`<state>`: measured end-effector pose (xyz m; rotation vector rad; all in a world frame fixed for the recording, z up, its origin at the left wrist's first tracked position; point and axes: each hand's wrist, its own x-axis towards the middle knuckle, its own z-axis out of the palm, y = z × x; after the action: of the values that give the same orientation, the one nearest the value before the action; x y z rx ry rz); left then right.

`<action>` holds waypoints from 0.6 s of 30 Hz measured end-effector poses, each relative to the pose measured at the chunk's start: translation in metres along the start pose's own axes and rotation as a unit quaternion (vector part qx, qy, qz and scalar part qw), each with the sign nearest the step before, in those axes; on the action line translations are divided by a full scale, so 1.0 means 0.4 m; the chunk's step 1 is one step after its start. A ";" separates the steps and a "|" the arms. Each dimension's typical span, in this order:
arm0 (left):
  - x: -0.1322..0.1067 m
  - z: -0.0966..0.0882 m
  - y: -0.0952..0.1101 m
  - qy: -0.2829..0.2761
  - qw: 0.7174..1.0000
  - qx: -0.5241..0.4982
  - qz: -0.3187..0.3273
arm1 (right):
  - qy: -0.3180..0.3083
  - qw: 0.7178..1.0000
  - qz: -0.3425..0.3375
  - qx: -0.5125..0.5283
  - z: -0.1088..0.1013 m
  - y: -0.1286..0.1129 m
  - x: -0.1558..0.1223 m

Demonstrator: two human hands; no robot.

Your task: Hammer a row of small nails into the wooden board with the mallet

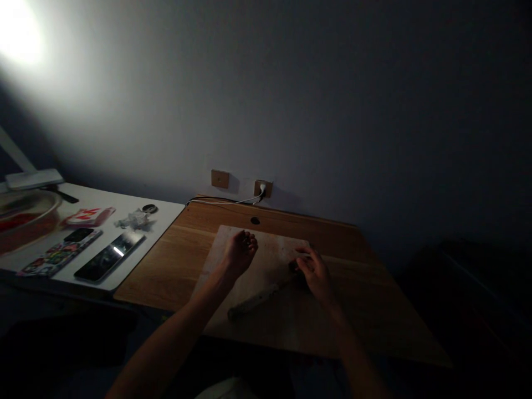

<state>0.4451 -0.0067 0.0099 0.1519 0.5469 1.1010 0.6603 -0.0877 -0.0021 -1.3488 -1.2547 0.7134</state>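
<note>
Seems mid-handling over the board (272,249), with left hand (241,253) curled, right hand (315,271) bent near a slender rod (253,302); cannot tell either grip's hold; calls for steadiness.

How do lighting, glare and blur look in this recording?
Head view: upper-left glare blows out the wall, while the right side sinks into near-black; same view, a white reflection streaks the phone, and the bowl looks smeared; also in the head view, left hand, right hand and the long item are dim, fine detail lost.
</note>
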 end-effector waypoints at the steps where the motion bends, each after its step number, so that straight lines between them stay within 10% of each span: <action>1: 0.010 -0.006 -0.007 0.000 0.997 0.070 0.021 | 0.008 1.000 0.007 0.000 -0.006 0.002 -0.007; 7: 0.044 -0.063 -0.069 -0.019 0.890 0.445 0.096 | 0.049 0.998 0.032 -0.012 -0.036 0.020 -0.051; 13: 0.015 -0.099 -0.094 -0.213 0.495 0.802 0.258 | 0.082 0.993 0.002 -0.083 -0.066 0.056 -0.109; 18: -0.012 -0.105 -0.064 -0.280 0.395 0.828 0.283 | 0.102 0.976 -0.058 -0.183 -0.111 0.103 -0.162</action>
<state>0.4434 -0.0289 -0.0340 2.5857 0.7889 0.5687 0.6961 -0.1551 -0.0472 -1.5853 -1.3262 0.2598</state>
